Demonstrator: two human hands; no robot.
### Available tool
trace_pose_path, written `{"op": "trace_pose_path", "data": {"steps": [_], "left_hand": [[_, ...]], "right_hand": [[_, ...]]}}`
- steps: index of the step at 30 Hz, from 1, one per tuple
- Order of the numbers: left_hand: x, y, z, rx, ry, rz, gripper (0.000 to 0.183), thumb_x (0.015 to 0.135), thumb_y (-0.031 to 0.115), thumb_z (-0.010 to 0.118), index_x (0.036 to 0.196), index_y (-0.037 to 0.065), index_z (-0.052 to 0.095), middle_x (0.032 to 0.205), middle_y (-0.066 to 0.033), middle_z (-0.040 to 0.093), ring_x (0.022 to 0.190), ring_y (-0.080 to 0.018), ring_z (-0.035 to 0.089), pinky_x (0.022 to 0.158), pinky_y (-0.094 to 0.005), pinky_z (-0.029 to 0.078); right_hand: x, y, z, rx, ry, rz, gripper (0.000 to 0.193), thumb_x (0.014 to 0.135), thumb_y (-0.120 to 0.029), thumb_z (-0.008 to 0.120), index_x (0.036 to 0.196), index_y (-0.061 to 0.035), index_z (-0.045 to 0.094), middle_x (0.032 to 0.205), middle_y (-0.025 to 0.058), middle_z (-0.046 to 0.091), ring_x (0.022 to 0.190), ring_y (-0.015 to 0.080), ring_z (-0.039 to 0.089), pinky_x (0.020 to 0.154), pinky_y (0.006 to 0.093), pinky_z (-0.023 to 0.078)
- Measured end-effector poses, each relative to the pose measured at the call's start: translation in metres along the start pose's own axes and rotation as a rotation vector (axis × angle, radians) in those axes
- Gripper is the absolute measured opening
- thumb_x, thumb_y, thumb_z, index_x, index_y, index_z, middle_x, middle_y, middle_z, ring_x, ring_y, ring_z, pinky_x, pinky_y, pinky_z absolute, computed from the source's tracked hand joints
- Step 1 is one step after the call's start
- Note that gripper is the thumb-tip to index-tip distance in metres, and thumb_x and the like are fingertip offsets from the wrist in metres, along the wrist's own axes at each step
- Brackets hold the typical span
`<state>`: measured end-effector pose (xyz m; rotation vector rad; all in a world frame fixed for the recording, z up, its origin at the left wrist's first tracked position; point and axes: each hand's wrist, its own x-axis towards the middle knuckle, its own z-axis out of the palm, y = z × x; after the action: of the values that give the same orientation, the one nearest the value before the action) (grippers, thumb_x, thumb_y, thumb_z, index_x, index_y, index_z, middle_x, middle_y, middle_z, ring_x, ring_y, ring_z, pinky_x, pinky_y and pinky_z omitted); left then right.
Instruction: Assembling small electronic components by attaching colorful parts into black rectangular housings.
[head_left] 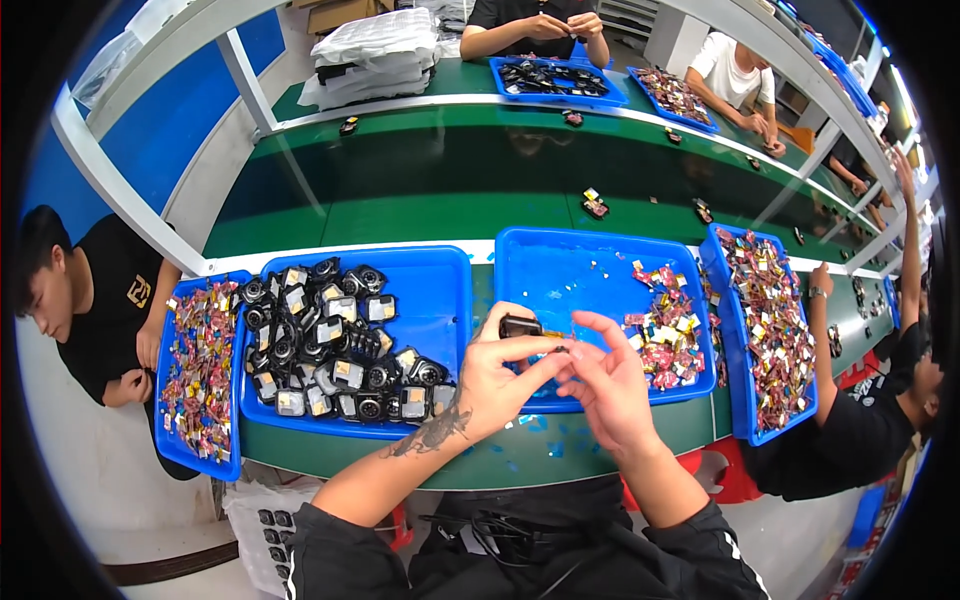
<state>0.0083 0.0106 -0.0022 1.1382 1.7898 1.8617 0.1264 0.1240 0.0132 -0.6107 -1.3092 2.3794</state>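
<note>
My left hand (497,368) is closed around a small black device housing (520,327) with a yellowish strip beside it, above the front of a blue tray. My right hand (612,385) meets the left fingertips there. Its fingertips are drawn together at a tiny dark spot, with one finger arched above; what they pinch is too small to make out. That blue tray (560,255) holds a heap of small pink and yellow parts (668,335) on its right side. Left of it, another blue tray (425,275) holds black housings with grey-white squares (335,335).
Narrow blue bins of small parts stand at the far left (232,440) and right (742,400). Beyond a white rail, a green conveyor (400,190) carries scattered parts (595,205). White frame posts (120,190) rise around it. Other people work at the left, right and far side.
</note>
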Motion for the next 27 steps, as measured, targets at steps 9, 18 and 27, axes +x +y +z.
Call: {"op": "trace_pose_path", "data": {"steps": [9, 18, 27], "left_hand": [[-0.002, 0.001, -0.001, 0.067, -0.089, -0.102, 0.012, 0.077, 0.009, 0.077, 0.089, 0.006, 0.076, 0.082, -0.0064, 0.061, 0.085, -0.0153, 0.053, 0.064, -0.0259, 0.044], [-0.004, -0.004, 0.004, 0.101, -0.127, 0.043, 0.012, 0.075, 0.007, 0.079, 0.085, 0.004, 0.074, 0.091, -0.0077, 0.056, 0.075, -0.0132, 0.053, 0.060, -0.0260, 0.046], [0.000, 0.002, -0.002, 0.306, -0.174, 0.231, 0.016, 0.072, 0.012, 0.080, 0.085, 0.007, 0.073, 0.093, -0.0105, 0.058, 0.084, -0.0253, 0.061, 0.070, -0.0351, 0.050]], "right_hand": [[0.006, -0.043, 0.002, -1.103, -0.151, -0.534, 0.009, 0.082, -0.005, 0.071, 0.090, -0.0016, 0.067, 0.078, 0.0088, 0.063, 0.070, 0.0177, 0.060, 0.062, 0.0301, 0.047], [0.001, -0.022, -0.010, -0.597, -0.066, -0.241, 0.010, 0.088, -0.006, 0.064, 0.087, 0.0037, 0.064, 0.082, 0.0058, 0.062, 0.072, 0.0097, 0.057, 0.061, 0.0269, 0.046], [0.026, -0.022, -0.025, -0.971, -0.143, -0.130, 0.010, 0.092, -0.010, 0.058, 0.093, 0.0003, 0.060, 0.079, 0.0044, 0.063, 0.069, 0.0137, 0.057, 0.064, 0.0281, 0.046]]}}
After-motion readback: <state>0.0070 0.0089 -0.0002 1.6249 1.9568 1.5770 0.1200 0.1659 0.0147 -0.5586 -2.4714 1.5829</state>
